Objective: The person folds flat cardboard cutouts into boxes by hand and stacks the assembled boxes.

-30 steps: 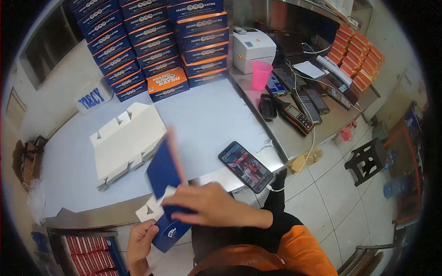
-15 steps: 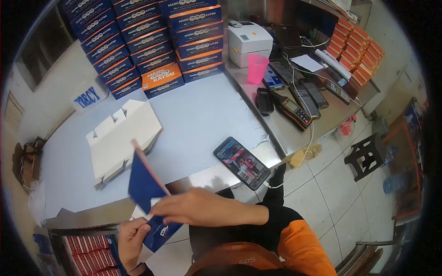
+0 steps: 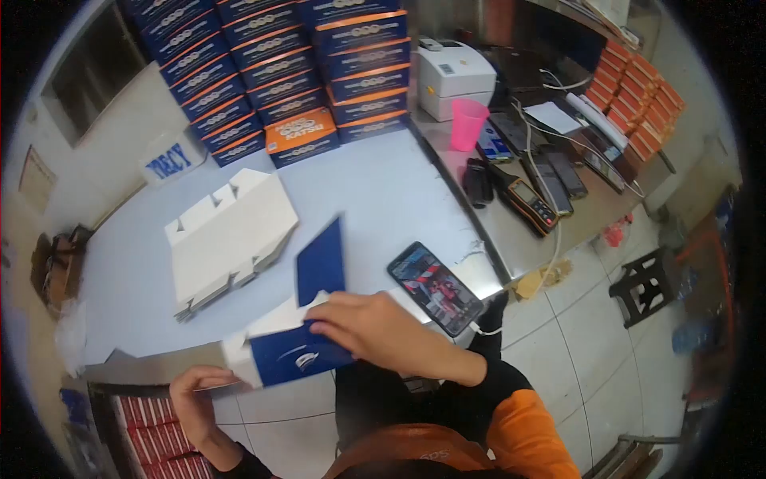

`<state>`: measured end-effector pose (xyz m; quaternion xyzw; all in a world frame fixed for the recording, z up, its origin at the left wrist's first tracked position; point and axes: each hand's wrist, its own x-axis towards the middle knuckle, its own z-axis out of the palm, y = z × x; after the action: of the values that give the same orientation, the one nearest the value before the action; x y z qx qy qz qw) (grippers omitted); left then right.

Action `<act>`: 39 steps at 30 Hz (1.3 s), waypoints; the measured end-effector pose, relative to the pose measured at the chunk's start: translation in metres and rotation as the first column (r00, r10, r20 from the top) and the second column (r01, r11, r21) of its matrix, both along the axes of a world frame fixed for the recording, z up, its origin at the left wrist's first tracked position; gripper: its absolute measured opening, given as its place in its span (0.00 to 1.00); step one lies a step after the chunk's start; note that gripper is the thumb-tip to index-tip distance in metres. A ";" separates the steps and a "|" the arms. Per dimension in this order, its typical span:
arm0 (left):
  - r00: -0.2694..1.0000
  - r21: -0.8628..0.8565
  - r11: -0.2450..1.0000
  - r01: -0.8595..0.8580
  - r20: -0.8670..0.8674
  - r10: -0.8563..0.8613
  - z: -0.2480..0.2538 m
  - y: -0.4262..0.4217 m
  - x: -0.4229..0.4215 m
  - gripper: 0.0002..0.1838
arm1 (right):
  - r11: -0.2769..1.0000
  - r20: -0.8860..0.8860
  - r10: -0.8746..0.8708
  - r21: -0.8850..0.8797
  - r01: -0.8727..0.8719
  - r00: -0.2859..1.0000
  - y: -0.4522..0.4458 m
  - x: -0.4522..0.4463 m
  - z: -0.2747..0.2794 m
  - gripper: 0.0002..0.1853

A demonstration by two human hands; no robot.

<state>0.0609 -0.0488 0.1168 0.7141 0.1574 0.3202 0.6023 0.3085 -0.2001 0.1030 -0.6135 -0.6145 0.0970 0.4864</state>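
Note:
A partly folded cardboard box, dark blue outside and white inside, is tilted at the table's near edge. One blue flap stands up from its far right side. My right hand is closed on the right end, fingers bent over the board beside that flap. At the left end, my left hand supports the box, its fingers fairly straight along the lower corner; the thumb is hidden. Beyond the box lies a stack of flat white die-cut cardboard blanks. A phone with a lit screen rests right of my right hand.
Stacked blue-and-orange boxes line the table's back. A metal side table carries a white printer, a pink cup, several phones and a handheld meter. Red packs sit below left; a dark stool stands right.
The box has turned to lie more sideways and opened wider, showing its white inside. My left hand has shifted from a thumb grip to the left end; my right hand has moved right.

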 end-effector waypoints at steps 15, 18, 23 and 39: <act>0.943 0.868 0.448 0.214 -0.304 0.138 0.004 -0.026 0.071 0.09 | 0.982 0.271 0.139 -0.162 -0.097 0.953 -0.004 -0.007 0.010 0.06; 0.980 0.796 0.599 -0.093 -0.034 0.197 -0.009 -0.014 0.067 0.22 | 0.998 0.187 0.065 0.001 -0.066 0.980 -0.007 -0.002 0.007 0.05; 0.793 0.202 0.807 -0.554 0.425 0.438 -0.056 0.052 0.029 0.35 | 0.999 -0.598 0.050 0.027 -0.042 0.800 -0.017 0.013 0.002 0.06; 0.897 0.718 0.643 0.267 -0.429 0.107 0.053 0.002 0.042 0.08 | 0.961 -0.158 0.247 0.168 -0.221 0.956 0.021 0.005 -0.005 0.30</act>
<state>0.1025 -0.0468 0.1701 0.9589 0.1051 0.1610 0.2087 0.3136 -0.1795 0.0983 -0.4873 -0.6426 0.1625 0.5686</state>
